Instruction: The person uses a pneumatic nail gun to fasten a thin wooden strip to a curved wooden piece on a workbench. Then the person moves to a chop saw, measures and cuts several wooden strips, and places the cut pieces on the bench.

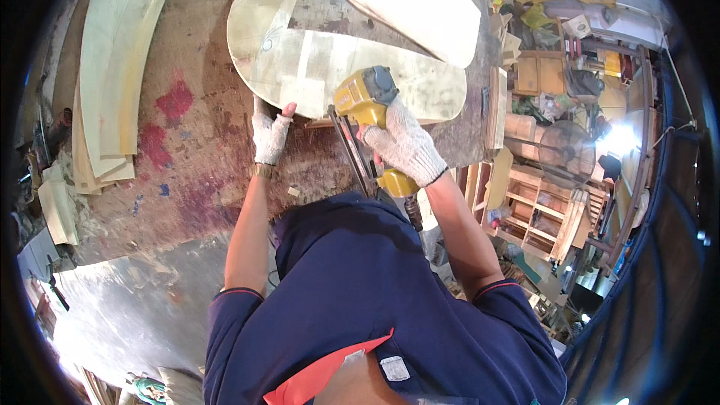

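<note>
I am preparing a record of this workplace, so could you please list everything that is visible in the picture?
worktable: 1, brown with red stains, upper left to centre
L-shaped board: 1, pale, on the worktable
rounded panel: 1, whitish, top centre
long strips: several, pale, worktable's left side
nail gun: 1, yellow and dark, over the board's near edge
fan: 1, dark, right
wooden rack: 1, light brown, right
grey surface: 1, lower left
clutter: uncountable, mixed colours, right
shirt: 1, navy, bottom centre
left hand: 1, white-gloved, at the board's near edge
right hand: 1, white-gloved, holding the nail gun
</note>
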